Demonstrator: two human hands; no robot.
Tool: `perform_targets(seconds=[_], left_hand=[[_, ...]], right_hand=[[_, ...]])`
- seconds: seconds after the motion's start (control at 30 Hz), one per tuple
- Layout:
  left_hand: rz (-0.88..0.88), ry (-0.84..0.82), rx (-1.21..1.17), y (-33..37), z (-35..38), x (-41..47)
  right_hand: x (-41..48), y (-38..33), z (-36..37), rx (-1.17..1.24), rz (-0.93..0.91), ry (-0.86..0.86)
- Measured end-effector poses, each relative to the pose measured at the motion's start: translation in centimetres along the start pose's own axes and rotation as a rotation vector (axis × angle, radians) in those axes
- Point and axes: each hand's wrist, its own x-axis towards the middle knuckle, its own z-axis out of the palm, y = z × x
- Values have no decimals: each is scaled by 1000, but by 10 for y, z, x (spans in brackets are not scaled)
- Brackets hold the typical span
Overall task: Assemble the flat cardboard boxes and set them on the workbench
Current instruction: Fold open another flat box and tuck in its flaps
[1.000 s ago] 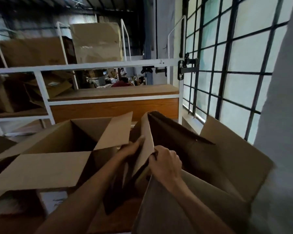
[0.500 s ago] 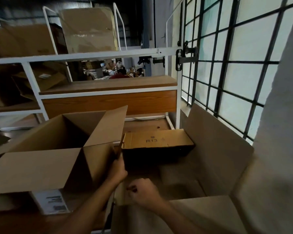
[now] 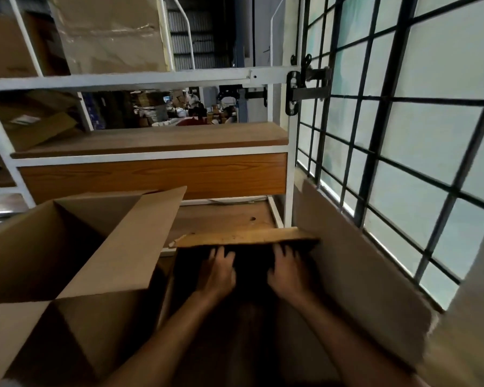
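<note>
A brown cardboard box (image 3: 355, 263) stands open in front of me, its right flap up against the window and its far flap (image 3: 246, 236) folded out level. Both my hands reach down inside it. My left hand (image 3: 217, 270) and my right hand (image 3: 289, 270) lie flat with fingers spread, pressing on the dark inner surface just under the far flap. To the left stands an assembled box (image 3: 76, 247) with its top flaps open. The box floor under my hands is in deep shadow.
A white metal-framed workbench (image 3: 151, 141) with wooden shelves stands ahead; cardboard sheets and boxes (image 3: 109, 32) are stacked on its upper levels. A barred window (image 3: 403, 135) runs along the right. People and goods show in the far background.
Both hands moved from the near left corner of the box forward and down into it, now flat side by side. The far flap has tilted outward, and my view has dipped closer.
</note>
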Motion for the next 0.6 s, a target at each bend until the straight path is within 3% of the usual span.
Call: perform_targets(seconds=[0.1, 0.23, 0.4, 0.5, 0.6], left_hand=[[-107, 97, 25, 5, -2, 46], [-220, 140, -41, -20, 9, 107], [-376, -54, 136, -86, 39, 141], [-343, -69, 74, -106, 55, 145], [-312, 12, 96, -113, 60, 146]], right_hand=[[52, 8, -8, 53, 26, 124], [110, 23, -10, -78, -41, 128], [167, 55, 10, -326, 21, -7], [181, 71, 32, -419, -43, -24], [187, 74, 42, -392, -73, 77]])
